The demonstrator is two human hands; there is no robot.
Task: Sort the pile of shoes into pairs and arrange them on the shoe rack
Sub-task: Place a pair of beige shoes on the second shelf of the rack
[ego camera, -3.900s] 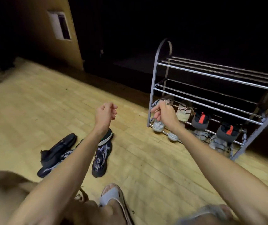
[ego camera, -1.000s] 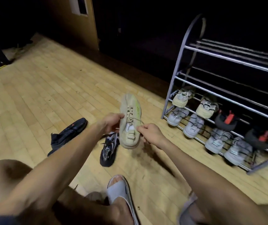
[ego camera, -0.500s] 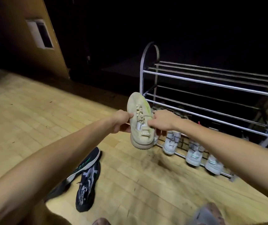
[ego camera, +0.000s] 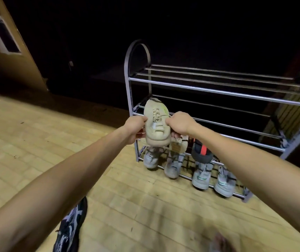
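While both hands are closed on it, the pale beige lace-up sneaker (ego camera: pixel 156 124) hangs in the air, toe up and heel down, in front of the left end of the grey metal tube shoe rack (ego camera: pixel 218 88), at about the height of its middle tier. The left hand (ego camera: pixel 135 129) pinches the shoe's left side and the right hand (ego camera: pixel 181 124) clamps its right side, near the laces. Below and behind the right hand, a second beige shoe (ego camera: pixel 179 145) sits on the rack beside a black shoe with a red tab (ego camera: pixel 201 153). Four light grey sneakers (ego camera: pixel 201 177) line the bottom tier, toes pointing outward over the yellow wooden plank floor (ego camera: pixel 36 142). A black-and-white patterned sneaker (ego camera: pixel 71 228) lies on the floor under the left forearm.
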